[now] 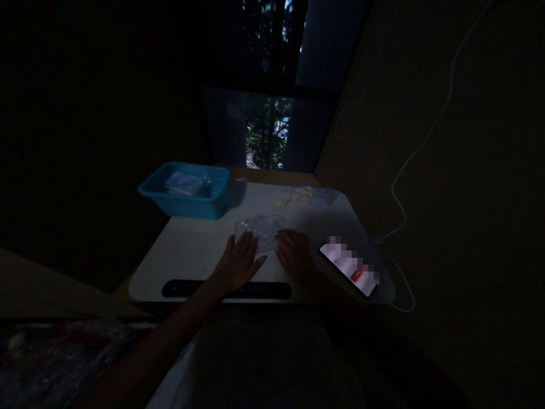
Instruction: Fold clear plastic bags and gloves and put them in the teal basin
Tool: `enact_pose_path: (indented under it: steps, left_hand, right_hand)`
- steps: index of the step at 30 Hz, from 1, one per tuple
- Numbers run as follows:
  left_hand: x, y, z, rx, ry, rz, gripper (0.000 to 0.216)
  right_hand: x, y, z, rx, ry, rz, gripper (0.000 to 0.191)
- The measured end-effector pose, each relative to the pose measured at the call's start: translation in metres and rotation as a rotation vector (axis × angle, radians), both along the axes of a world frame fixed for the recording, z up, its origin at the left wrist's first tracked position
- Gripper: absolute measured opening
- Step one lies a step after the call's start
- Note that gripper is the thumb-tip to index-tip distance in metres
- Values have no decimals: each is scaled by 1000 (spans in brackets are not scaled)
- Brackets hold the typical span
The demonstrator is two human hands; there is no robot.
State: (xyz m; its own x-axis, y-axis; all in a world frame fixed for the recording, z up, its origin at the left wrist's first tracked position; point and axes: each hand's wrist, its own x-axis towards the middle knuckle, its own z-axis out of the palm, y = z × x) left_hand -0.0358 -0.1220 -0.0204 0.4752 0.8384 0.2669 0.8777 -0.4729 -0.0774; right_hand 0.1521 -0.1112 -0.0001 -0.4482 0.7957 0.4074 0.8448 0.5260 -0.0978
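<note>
A clear, crinkled plastic bag (264, 228) lies flat on the white table in front of me. My left hand (242, 258) rests on its near left edge, fingers stretched out and thumb spread to the right. On the bag's right edge lies my right hand (294, 253), its fingers lightly bent and the fingertips touching the plastic. Dim light hides whether the right hand pinches the film. What the bag contains, if anything, cannot be made out.
A blue plastic basin (185, 205) with clear-wrapped packets (185, 183) stands at the back left of the table (170, 250). Pale round pieces (281, 199) and plastic film (323, 197) lie at the back right. A lit phone (349, 267) with a white cable (404, 213) is at the right.
</note>
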Motion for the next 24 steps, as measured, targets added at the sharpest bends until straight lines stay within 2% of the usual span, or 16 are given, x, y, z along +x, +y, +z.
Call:
enact_pose_path:
  steps: [2,5,10,17,24]
  left_hand:
    - [0,0,-1,-7,-7,1,62]
    - [-1,1,-2,-11,-17,-6,63]
    - [-1,1,-2,-28,-59,-19,59]
    - [-2,1,0,-82,-94,-47,52]
    - [-3,1,-1,-85,-121,-48,51]
  right_hand:
    - [-6,-15,-2,7,-87,83,39]
    - [-9,-26,-10,15,-145,102,44]
    - [2,-21,-19,23,-156,10,46]
    - [25,-22,-19,51,-180,-100,46]
    - [29,-24,-23,45,-172,-176,48]
